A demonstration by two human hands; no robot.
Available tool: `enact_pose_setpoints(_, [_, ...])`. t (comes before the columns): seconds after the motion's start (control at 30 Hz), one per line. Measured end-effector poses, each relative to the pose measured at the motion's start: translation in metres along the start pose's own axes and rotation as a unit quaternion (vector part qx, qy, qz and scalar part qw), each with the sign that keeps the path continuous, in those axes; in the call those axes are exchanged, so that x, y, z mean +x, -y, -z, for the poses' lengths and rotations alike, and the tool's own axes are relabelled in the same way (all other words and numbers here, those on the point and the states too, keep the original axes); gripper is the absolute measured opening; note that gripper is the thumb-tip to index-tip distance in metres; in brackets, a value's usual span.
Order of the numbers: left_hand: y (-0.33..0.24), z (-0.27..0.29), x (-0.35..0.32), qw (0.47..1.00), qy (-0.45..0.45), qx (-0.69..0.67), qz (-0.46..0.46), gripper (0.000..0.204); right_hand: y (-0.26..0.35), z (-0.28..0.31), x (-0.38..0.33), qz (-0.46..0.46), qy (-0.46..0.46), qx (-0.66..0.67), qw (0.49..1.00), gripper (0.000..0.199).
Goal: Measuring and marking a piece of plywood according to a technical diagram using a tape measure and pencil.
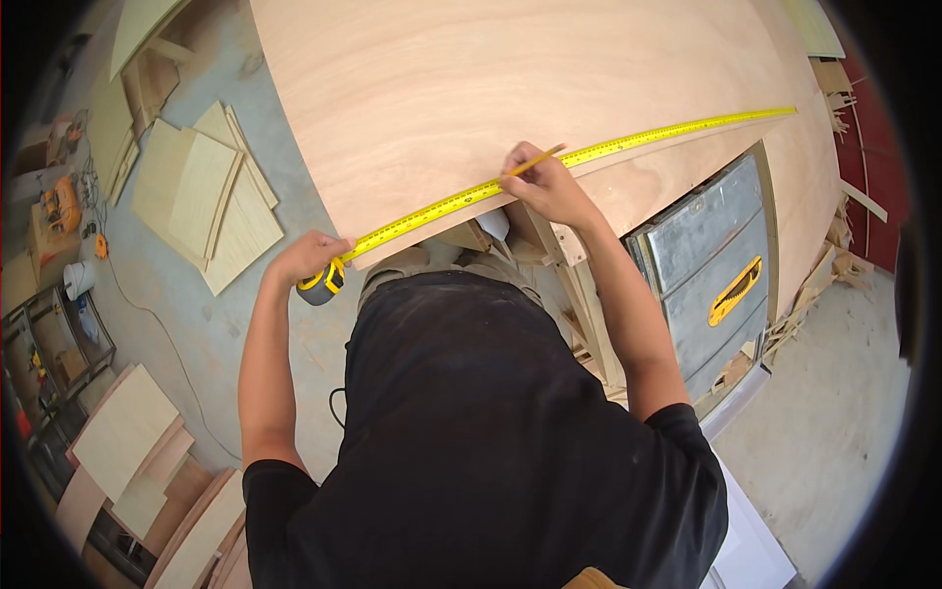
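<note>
A yellow tape measure [422,215] is drawn out along the near edge of a large plywood sheet [442,88], its blade running up to the right. At the sheet's near left corner my left hand [306,257] is closed on the tape's black and yellow case [322,284], which hangs just past the edge. My right hand [547,187] pinches a pencil [537,160] over the blade near the middle of the edge. The pencil lies slanted, its far end pointing right; where its tip meets the sheet is hidden by my fingers.
To the right stands a table saw [711,245] with a yellow blade insert [735,292]. Loose panels [206,187] lie on the floor at left; stacked boards [132,442] stand at the lower left. A cord [162,319] crosses the floor. Wood scraps [819,280] pile up at right.
</note>
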State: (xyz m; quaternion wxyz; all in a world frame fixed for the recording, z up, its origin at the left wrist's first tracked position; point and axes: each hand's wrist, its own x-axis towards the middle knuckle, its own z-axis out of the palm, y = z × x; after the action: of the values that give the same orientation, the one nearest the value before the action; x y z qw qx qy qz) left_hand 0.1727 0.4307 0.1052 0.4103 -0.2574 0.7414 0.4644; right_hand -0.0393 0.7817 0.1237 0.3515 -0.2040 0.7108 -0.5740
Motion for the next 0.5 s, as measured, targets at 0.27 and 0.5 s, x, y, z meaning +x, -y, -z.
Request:
enact_pose_setpoints(0.27, [0.007, -0.001, 0.003, 1.0, -0.006, -0.01, -0.004, 0.05, -0.031, -0.013, 0.035, 0.042, 0.032, -0.17, 0.984, 0.013])
enact_pose_setpoints(0.5, [0.005, 0.0, 0.003, 1.0, 0.005, -0.024, 0.017, 0.048, -0.032, -0.01, 0.039, 0.059, 0.063, -0.187, 0.979, 0.014])
